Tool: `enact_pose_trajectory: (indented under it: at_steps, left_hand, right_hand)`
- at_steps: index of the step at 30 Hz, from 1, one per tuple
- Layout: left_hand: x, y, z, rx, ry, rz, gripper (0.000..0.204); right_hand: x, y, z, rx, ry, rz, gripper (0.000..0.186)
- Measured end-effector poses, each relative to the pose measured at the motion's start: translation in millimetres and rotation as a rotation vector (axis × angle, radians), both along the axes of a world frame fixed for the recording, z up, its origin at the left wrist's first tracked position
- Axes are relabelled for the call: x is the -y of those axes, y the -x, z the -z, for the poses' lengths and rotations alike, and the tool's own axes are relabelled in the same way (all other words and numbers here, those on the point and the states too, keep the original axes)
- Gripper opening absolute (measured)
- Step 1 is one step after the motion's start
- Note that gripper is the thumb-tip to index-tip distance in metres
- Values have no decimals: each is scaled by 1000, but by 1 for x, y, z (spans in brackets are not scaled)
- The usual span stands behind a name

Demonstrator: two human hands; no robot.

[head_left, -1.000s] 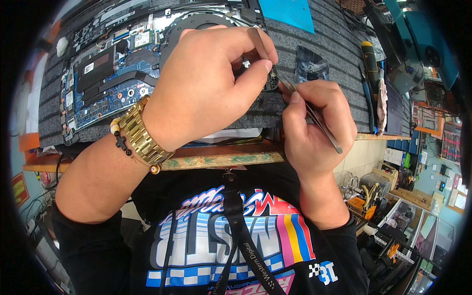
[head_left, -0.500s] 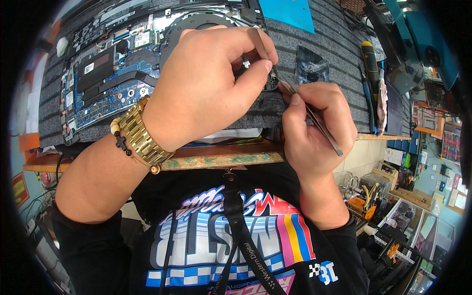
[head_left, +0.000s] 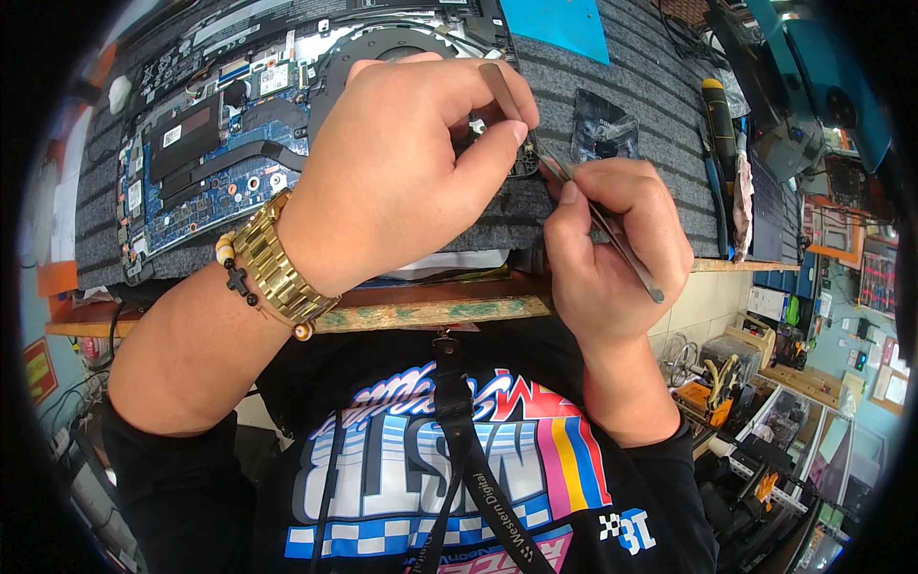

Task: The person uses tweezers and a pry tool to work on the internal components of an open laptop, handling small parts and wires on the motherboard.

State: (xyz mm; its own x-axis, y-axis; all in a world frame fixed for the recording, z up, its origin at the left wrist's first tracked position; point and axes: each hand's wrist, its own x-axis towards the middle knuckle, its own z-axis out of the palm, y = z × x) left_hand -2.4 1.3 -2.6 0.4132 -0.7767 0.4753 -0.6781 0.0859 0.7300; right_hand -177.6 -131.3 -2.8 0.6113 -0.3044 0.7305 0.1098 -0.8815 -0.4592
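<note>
Two bare hands work at a laptop lying open, with its blue circuit board bared, on a grey-covered desk at 10 o'clock. Near 11, the left hand overlaps it, its grip pinched closed on a flat metal tool. Between 2 and 3, the right hand has its grip closed around slim metal tweezers. A dark packet lies at 1 o'clock.
</note>
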Motion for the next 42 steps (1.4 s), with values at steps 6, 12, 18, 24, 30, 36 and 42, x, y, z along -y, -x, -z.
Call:
enact_pose_trajectory:
  at_steps: [6,12,18,24,30,36,42]
  left_hand:
    - [1,0,0,2,-18,-8,11]
    - [1,-2,1,86,-38,1,12]
    - [1,-1,2,130,-52,-5,12]
    - [0,0,1,202,-60,-15,12]
    - [1,-1,6,238,-12,1,15]
    - [-1,4,3,289,-42,0,15]
    - [0,8,1,334,-36,-3,15]
  right_hand:
    - [1,2,4,2,-34,9,22]
    - [0,2,2,-8,-41,29,22]
    - [1,1,3,8,-18,29,22]
    - [0,1,2,12,-30,30,22]
    - [2,2,6,23,-67,28,22]
    - [0,1,1,-4,-90,55,22]
    - [0,0,1,-10,-73,62,22]
